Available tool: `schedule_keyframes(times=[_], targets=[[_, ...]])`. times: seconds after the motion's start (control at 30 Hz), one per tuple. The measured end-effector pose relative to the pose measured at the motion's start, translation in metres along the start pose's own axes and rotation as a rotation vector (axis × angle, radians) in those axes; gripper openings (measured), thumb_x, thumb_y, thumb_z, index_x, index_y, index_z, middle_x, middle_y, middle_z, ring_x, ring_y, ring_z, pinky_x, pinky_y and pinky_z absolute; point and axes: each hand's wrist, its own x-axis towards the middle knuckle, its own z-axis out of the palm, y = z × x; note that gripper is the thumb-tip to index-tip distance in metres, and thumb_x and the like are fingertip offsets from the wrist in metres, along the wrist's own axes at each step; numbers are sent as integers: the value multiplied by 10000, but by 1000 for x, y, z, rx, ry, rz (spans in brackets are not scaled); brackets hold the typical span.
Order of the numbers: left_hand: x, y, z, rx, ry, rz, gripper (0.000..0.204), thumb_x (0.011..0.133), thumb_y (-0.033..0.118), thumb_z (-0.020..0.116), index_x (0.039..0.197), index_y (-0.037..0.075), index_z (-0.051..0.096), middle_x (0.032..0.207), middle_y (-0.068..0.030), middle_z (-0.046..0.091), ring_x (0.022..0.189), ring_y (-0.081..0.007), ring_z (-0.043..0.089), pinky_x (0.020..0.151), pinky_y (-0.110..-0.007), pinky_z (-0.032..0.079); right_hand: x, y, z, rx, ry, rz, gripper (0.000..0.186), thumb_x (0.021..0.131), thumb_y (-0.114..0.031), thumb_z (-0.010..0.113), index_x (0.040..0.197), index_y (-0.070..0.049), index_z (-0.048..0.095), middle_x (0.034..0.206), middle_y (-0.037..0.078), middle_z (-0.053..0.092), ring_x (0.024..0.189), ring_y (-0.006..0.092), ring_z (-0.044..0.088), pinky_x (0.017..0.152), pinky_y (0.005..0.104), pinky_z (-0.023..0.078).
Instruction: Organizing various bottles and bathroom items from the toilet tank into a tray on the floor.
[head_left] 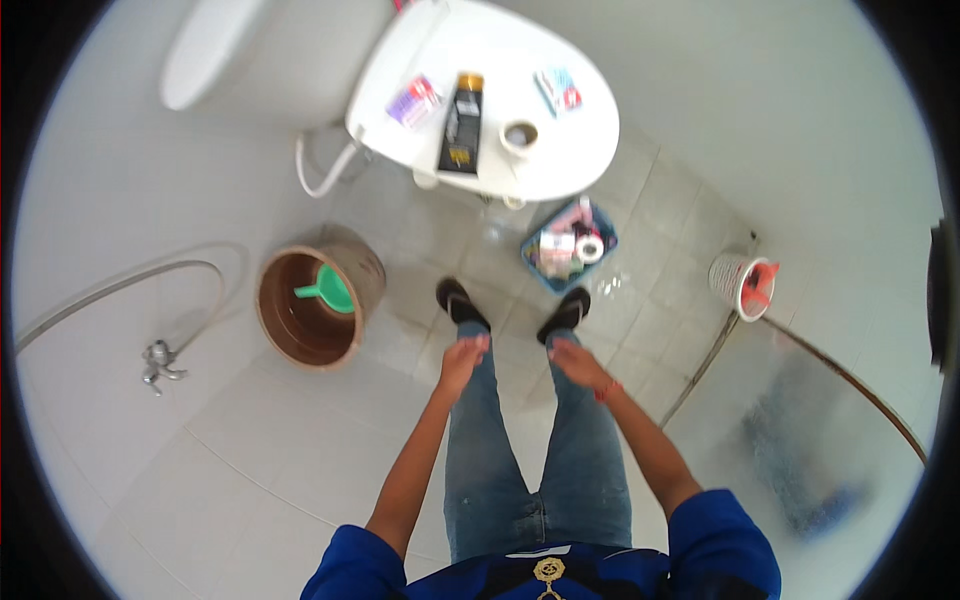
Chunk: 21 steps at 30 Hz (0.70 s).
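My left hand (463, 364) is held in front of my left leg, fingers loosely stretched toward the middle, with nothing in it. Opposite it, my right hand (579, 363) hovers before my right leg, also empty, its fingers extended inward; a red band circles that wrist. The two hands are apart and touch no object. Beyond my feet is a closed white toilet lid (520, 60). On it lie a black tube with a gold cap (462, 125), a purple-and-white packet (414, 102), a small blue-and-white box (558, 91) and a white cup with dark contents (519, 137).
A blue basket (535, 268) of toiletries stands on the tiled floor by my right foot. On the left, a brown bucket (365, 275) contains a green dipper (335, 290). A wall tap (160, 365) has a hose. A white bin (728, 278) stands right, near a frosted panel (790, 430).
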Motion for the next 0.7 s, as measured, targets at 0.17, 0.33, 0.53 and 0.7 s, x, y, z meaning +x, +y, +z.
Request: schedule_keyframes(times=[0.17,0.33,0.53,0.7], targets=[[-101,23,-67,52,4,28,272,977,325,567,1025,66,634,1161,-63,665,1046,-144,624,871,-318,476,-76,-87,13,200,-58,-17,538,942,-373,606,1320,1,520,1239,169,618,1162,244,587,975,328,448],[-167,43,-131,-85,146,137,227,937,279,636,1021,71,598,1065,-50,679,975,-141,637,810,-309,499,-127,-220,9,221,-134,-86,532,950,-329,614,1344,11,500,1279,142,595,1181,204,558,1003,304,426],[-209,95,-179,-117,242,296,216,898,255,679,1008,93,588,967,-38,660,941,-135,637,779,-311,504,-141,-320,7,267,-195,-201,538,962,-283,601,1376,26,448,1339,132,549,1229,186,522,1025,301,409],[-210,160,-177,-200,239,393,205,924,263,651,1018,94,582,1069,-36,670,962,-133,633,782,-299,498,-130,-365,-13,262,-140,-333,505,969,-238,594,1371,25,440,1316,143,558,1210,184,536,1013,291,425]])
